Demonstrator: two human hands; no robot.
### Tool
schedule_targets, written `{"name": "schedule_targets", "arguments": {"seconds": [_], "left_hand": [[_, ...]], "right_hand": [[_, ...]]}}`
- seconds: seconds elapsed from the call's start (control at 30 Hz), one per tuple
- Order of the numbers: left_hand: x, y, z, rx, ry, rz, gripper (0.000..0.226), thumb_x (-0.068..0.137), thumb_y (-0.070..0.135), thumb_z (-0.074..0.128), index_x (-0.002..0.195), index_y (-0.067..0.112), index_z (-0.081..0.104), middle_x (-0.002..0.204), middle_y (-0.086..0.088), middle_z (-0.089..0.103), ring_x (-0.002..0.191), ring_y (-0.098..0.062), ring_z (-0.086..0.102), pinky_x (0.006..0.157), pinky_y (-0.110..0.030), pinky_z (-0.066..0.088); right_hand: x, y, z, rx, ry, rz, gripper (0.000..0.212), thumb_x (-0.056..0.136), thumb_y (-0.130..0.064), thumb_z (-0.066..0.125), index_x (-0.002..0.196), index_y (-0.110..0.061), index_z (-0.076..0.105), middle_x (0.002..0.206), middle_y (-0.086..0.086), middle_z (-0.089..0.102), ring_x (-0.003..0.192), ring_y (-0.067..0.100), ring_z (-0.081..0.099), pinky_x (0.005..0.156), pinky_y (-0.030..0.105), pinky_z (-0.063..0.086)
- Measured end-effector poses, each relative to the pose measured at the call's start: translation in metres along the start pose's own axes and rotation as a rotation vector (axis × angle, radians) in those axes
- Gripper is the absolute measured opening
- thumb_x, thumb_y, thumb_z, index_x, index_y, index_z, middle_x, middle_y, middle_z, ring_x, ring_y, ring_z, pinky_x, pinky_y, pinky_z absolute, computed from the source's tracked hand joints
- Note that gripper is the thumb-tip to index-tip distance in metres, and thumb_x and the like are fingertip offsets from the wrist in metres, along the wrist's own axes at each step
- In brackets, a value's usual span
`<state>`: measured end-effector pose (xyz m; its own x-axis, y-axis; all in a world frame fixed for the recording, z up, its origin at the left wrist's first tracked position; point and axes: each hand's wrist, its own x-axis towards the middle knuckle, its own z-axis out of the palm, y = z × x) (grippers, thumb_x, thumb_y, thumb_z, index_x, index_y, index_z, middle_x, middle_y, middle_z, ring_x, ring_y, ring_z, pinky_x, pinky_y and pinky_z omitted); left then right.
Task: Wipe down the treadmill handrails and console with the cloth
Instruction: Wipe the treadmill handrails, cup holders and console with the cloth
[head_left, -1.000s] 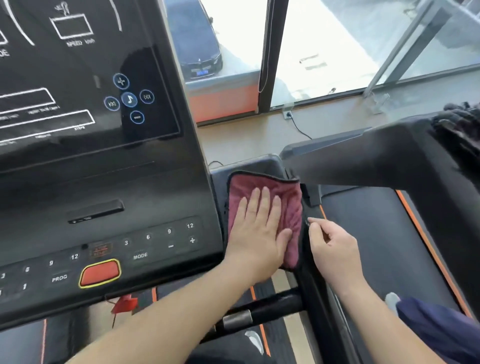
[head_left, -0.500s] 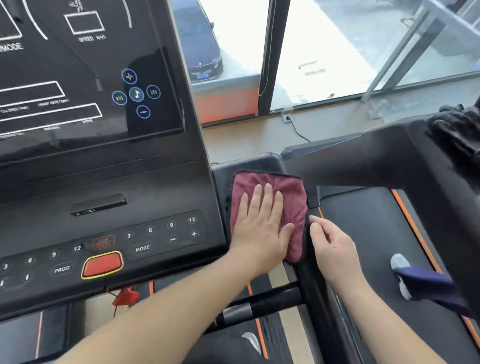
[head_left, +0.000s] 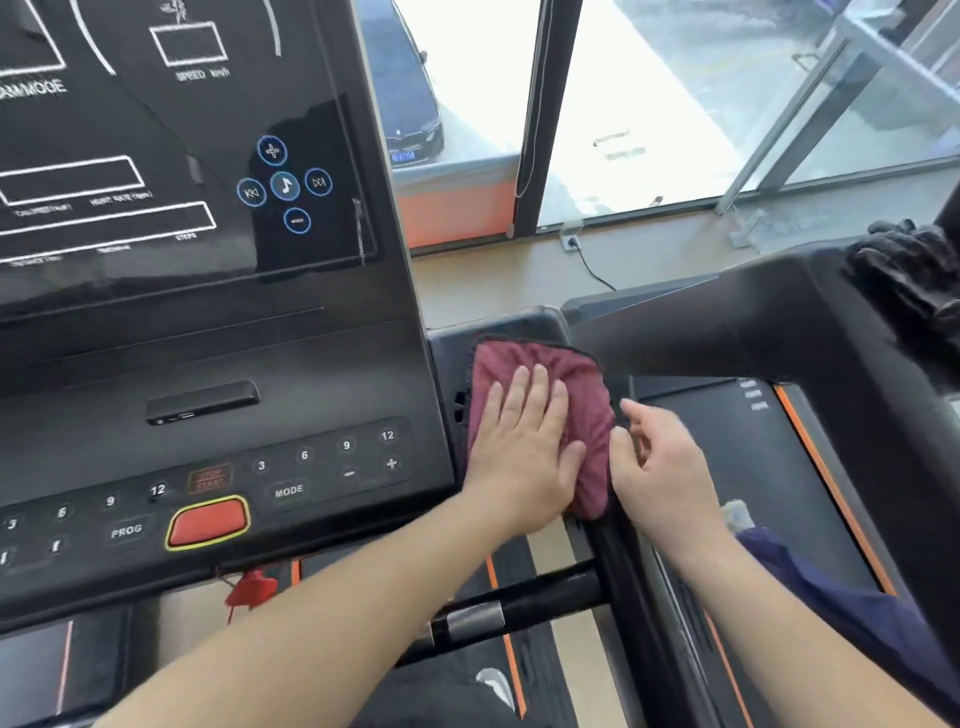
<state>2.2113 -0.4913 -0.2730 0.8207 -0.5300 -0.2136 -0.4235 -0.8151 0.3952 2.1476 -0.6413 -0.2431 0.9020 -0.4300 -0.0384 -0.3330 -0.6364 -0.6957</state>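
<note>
Head view, looking fwd and down. Left hand (head_left: 522, 452) lies flat, palm down, fingers spread, pressing the dark-red, black-edged microfibre cloth (head_left: 582, 384) onto the black plastic side tray (head_left: 493, 325) just right of the glossy black treadmill console (head_left: 208, 338); no clenching, the cloth is pinned under the palm rather than gripped. Right hand (head_left: 667, 473) sits just beside the cloth's right edge, fingers loosely curled. Whether its fingertips pinch the hem cannot be told; they are at or very near it. Cloth position: on the tray, w/ its lower right corner draped over the black right upright rail (head_left: 623, 571).

Progress (judgement): wiping is under way at the console's right flank. Display panel, keypad w/ red oval stop button (head_left: 208, 522), and black crossbar w/ silver pulse sensor (head_left: 475, 621) show no cloth contact now; their state (wiped or not) is not readable from surface gloss. Handrails likewise undetermined. Est. a good share of the surfaces remains, incl. the console face.
</note>
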Motion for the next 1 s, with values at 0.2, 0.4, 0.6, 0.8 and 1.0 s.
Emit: {"name": "schedule_targets", "arguments": {"seconds": [0.2,0.4,0.6,0.8,1.0], "left_hand": [[-0.004,-0.050,-0.074,-0.289,0.258,0.026,0.037,0.100,0.023,0.048,0.131,0.017,0.067,0.127,-0.002,0.070,0.120,-0.023,0.060,0.103,-0.042,0.049],[-0.016,-0.094,-0.082,0.033,0.461,0.091,0.023,0.094,0.025,0.053,0.091,0.017,0.074,0.079,0.001,0.060,0.077,-0.026,0.054,0.065,-0.043,0.052],[-0.017,-0.116,-0.091,0.106,0.510,0.165,0.015,0.091,0.017,0.060,0.094,0.014,0.074,0.078,0.000,0.058,0.073,-0.026,0.051,0.061,-0.042,0.048],[-0.021,-0.127,-0.095,0.063,0.508,0.178,0.014,0.091,0.016,0.061,0.093,0.015,0.075,0.077,0.001,0.059,0.072,-0.024,0.051,0.060,-0.042,0.049],[-0.015,-0.130,-0.091,0.232,0.464,0.201,0.017,0.088,0.017,0.062,0.100,0.014,0.073,0.110,-0.003,0.064,0.098,-0.030,0.057,0.079,-0.044,0.045]], "right_hand": [[0.003,-0.041,0.047,-0.137,-0.096,-0.441,0.051,0.098,-0.024,0.047,0.145,-0.007,0.055,0.156,0.014,0.046,0.146,0.026,0.040,0.121,0.040,0.034],[0.041,-0.050,0.096,-0.557,-0.408,-0.458,0.077,0.095,-0.066,0.004,0.164,-0.032,0.000,0.170,-0.005,-0.016,0.155,0.014,-0.022,0.126,0.041,-0.012],[0.116,-0.088,0.116,-0.741,-0.458,-0.438,0.073,0.095,-0.075,0.005,0.161,-0.045,0.005,0.173,0.002,0.000,0.158,0.027,-0.010,0.125,0.048,-0.011],[0.072,-0.065,0.109,-0.692,-0.410,-0.549,0.069,0.101,-0.065,0.017,0.163,-0.036,0.013,0.172,0.008,0.004,0.158,0.032,-0.006,0.126,0.055,-0.001],[0.074,-0.059,0.098,-0.695,-0.464,-0.628,0.066,0.100,-0.067,0.015,0.161,-0.046,0.003,0.172,-0.002,-0.012,0.156,0.023,-0.021,0.127,0.052,-0.004]]}}
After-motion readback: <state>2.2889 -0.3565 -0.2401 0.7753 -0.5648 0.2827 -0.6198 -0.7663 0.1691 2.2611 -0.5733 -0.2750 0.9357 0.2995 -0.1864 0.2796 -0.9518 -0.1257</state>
